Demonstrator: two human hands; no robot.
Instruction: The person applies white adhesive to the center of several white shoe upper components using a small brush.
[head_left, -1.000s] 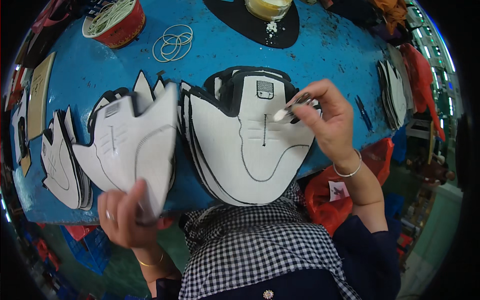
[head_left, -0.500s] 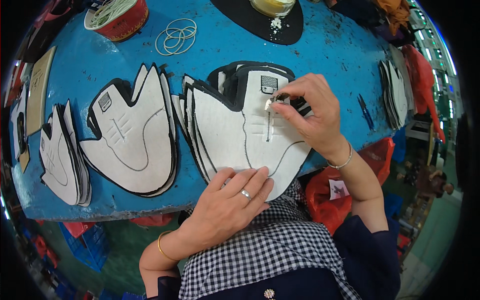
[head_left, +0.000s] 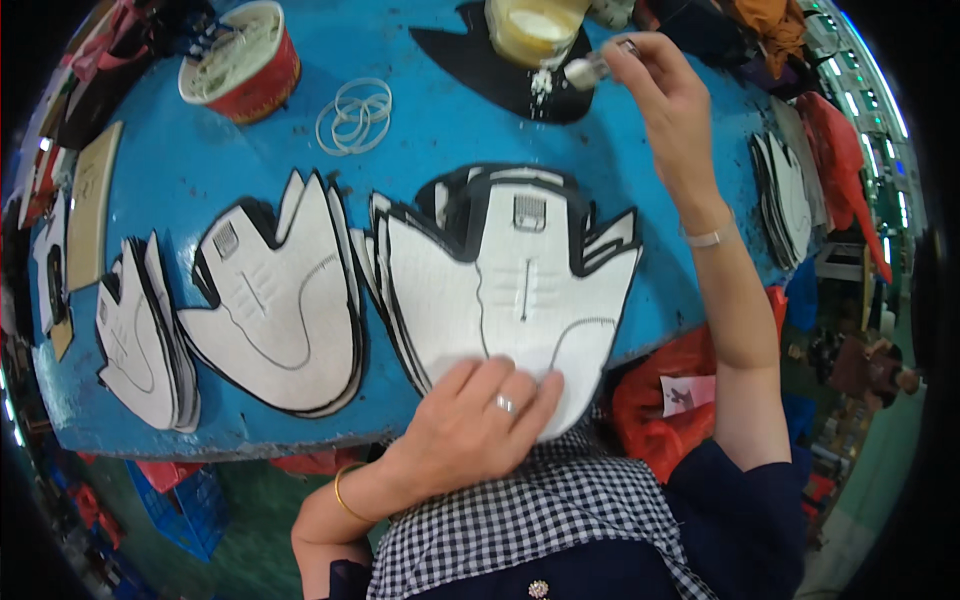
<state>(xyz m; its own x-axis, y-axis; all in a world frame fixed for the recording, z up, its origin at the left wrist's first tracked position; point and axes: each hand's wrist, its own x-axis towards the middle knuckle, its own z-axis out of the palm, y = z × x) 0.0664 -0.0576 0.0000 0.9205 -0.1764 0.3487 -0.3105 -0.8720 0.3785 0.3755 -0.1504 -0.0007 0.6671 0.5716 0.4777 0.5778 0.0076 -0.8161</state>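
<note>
A stack of white shoe uppers with black edges (head_left: 545, 290) lies at the table's near edge in front of me. Its top piece shows stitched lines, a centre slit and a small patterned patch. My left hand (head_left: 480, 415) rests with bent fingers on the lower part of this top piece, holding nothing that shows. Raised at the far right, my right hand (head_left: 665, 95) pinches a small short tool with a whitish end (head_left: 588, 70), blurred by motion. That end is just beside white crumbs (head_left: 541, 85) on a black sheet (head_left: 470, 65), close to a yellowish tub of white stuff (head_left: 535, 28).
Two more upper stacks, one wide (head_left: 270, 320) and one narrow (head_left: 140, 350), lie to the left. Behind them are a red bowl (head_left: 262, 85) of pale bands and several loose rings (head_left: 355, 120). Another stack (head_left: 783, 200) lies far right, above a red bag (head_left: 650, 410).
My right hand has lifted off the middle upper and moved away to the tub with the small tool. My left hand stays on the upper, its fingers more bent. The view has shifted.
</note>
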